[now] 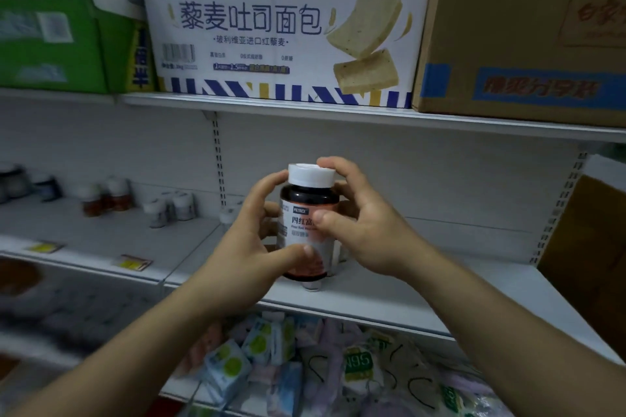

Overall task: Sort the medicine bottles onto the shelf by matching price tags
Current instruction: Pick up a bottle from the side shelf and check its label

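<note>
A dark brown medicine bottle point(306, 213) with a white cap and a white-and-pink label is held upright above the white middle shelf point(423, 294). My left hand point(250, 240) grips its left side, thumb across the lower label. My right hand point(359, 223) holds the right side, thumb on the label and fingers curled up by the cap. Several other bottles point(108, 196) stand blurred at the back left of the shelf. Two yellow price tags point(135, 262) sit on the shelf's front edge at the left. Another bottle is partly hidden behind the held one.
Above, the top shelf carries a green box point(50, 27), a white bread carton point(281, 30) and a brown carton point(528, 37). A brown box point(589, 264) stands at the right end of the middle shelf. Below lie several packets and masks point(305, 366).
</note>
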Demonstrator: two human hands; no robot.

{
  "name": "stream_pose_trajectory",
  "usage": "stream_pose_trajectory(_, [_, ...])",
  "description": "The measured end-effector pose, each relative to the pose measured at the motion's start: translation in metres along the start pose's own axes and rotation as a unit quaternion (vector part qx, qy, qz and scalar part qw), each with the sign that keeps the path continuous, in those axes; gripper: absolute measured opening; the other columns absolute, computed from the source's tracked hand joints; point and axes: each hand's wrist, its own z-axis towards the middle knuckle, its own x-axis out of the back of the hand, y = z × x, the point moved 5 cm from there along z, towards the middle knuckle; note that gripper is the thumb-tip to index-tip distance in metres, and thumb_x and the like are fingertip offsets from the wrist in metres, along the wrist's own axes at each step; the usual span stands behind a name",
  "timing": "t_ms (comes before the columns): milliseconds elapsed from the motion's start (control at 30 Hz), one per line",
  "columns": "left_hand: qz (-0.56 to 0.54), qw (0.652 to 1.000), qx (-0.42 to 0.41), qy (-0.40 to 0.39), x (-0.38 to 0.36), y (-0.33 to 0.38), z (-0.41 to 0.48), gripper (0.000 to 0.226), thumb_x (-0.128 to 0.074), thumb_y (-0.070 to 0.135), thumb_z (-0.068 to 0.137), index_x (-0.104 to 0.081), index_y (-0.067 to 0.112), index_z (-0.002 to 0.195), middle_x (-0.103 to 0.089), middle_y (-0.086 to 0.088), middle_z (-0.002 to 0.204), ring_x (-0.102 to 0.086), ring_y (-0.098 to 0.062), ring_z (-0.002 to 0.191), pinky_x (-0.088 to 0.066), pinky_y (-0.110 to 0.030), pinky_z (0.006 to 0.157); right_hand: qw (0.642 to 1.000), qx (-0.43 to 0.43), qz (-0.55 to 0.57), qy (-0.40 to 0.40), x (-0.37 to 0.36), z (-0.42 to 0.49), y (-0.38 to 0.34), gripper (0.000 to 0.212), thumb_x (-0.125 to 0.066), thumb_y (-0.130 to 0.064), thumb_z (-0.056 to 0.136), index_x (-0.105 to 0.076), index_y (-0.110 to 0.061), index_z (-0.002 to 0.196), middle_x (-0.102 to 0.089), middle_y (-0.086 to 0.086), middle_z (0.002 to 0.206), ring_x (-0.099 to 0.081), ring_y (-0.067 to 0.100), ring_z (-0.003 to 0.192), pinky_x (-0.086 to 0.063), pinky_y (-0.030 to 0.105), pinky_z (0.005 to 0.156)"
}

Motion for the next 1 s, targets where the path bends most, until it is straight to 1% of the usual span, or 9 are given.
stream_pose_trajectory(67, [0.024,0.999,0.017,0.014,0.022,-0.016,-0.006,0.081,-0.071,-0.002,0.074,-0.035,0.06,0.112,-0.056,-0.002,0.108,-0.063,-0.005,0.095,-0.054,-0.016,0.068,0.999,-0.002,-0.037,-0.015,-0.027,0.013,0.008,0.055,-0.056,-0.039,0.077,-0.028,-0.057,0.121,-0.049,-0.003,0.13,-0.056,0.016,0.111,-0.051,0.046,0.092])
stream_pose_trajectory(200, [0.05,0.997,0.045,0.027,0.077,-0.047,-0.021,0.08,-0.076,0.007,0.069,-0.034,0.06,0.112,-0.054,0.001,0.113,-0.063,-0.006,0.098,-0.055,-0.02,0.073,0.995,-0.002,-0.089,-0.049,-0.089,0.04,0.016,0.058,-0.055,-0.033,0.087,-0.018,-0.051,0.128,-0.045,-0.002,0.132,-0.05,0.017,0.116,-0.047,0.047,0.096])
stream_pose_trajectory(400, [0.067,0.994,0.066,0.055,0.197,-0.08,-0.047,0.077,-0.076,0.018,0.062,-0.035,0.062,0.111,-0.055,0.003,0.116,-0.064,-0.01,0.101,-0.056,-0.025,0.076,0.993,0.031,-0.088,-0.069,-0.199,0.103,-0.002,0.056,-0.056,-0.029,0.089,-0.022,-0.043,0.131,-0.047,-0.004,0.124,-0.05,0.014,0.113,-0.045,0.036,0.097])
stream_pose_trajectory(533, [0.078,0.99,0.084,0.085,0.29,-0.096,-0.067,0.08,-0.073,0.002,0.074,-0.034,0.06,0.114,-0.055,0.003,0.115,-0.063,-0.006,0.101,-0.056,-0.023,0.074,0.992,0.049,-0.057,-0.097,-0.283,0.153,-0.022,0.054,-0.057,-0.026,0.089,-0.026,-0.042,0.13,-0.047,-0.01,0.117,-0.05,0.007,0.109,-0.044,0.027,0.09])
stream_pose_trajectory(667, [0.072,0.984,0.109,0.121,0.369,-0.11,-0.087,0.078,-0.07,-0.001,0.076,-0.035,0.055,0.116,-0.055,-0.001,0.116,-0.063,-0.004,0.098,-0.054,-0.017,0.07,0.992,0.047,-0.031,-0.114,-0.361,0.198,-0.032,0.056,-0.057,-0.038,0.081,-0.025,-0.05,0.125,-0.051,-0.004,0.125,-0.054,0.013,0.111,-0.048,0.04,0.095])
stream_pose_trajectory(733, [0.07,0.981,0.12,0.136,0.402,-0.117,-0.093,0.077,-0.069,-0.001,0.077,-0.036,0.057,0.116,-0.056,0.001,0.115,-0.063,-0.004,0.098,-0.055,-0.017,0.07,0.992,0.043,-0.011,-0.122,-0.393,0.217,-0.035,0.058,-0.056,-0.045,0.076,-0.025,-0.056,0.123,-0.051,-0.005,0.127,-0.055,0.015,0.111,-0.047,0.042,0.096])
stream_pose_trajectory(800, [0.072,0.978,0.122,0.151,0.431,-0.125,-0.097,0.076,-0.069,0.002,0.078,-0.037,0.06,0.114,-0.058,0.003,0.114,-0.063,-0.003,0.099,-0.055,-0.018,0.07,0.991,0.038,0.02,-0.13,-0.419,0.235,-0.036,0.064,-0.06,-0.04,0.077,-0.021,-0.062,0.122,-0.048,-0.008,0.13,-0.054,0.012,0.112,-0.046,0.033,0.096])
stream_pose_trajectory(900, [0.076,0.976,0.121,0.167,0.468,-0.139,-0.096,0.071,-0.071,0.011,0.079,-0.039,0.065,0.112,-0.061,0.005,0.113,-0.063,-0.005,0.101,-0.056,-0.022,0.073,0.985,0.027,0.059,-0.161,-0.452,0.262,-0.028,0.082,-0.066,-0.023,0.081,-0.011,-0.06,0.13,-0.046,-0.013,0.129,-0.049,0.0,0.116,-0.039,0.014,0.091])
stream_pose_trajectory(1000, [0.082,0.972,0.125,0.184,0.504,-0.155,-0.088,0.071,-0.069,0.01,0.079,-0.039,0.061,0.118,-0.061,0.004,0.112,-0.063,-0.004,0.1,-0.055,-0.02,0.074,0.977,0.027,0.102,-0.186,-0.48,0.296,-0.02,0.085,-0.068,-0.016,0.082,-0.01,-0.059,0.128,-0.052,-0.017,0.118,-0.054,-0.013,0.105,-0.043,0.006,0.083])
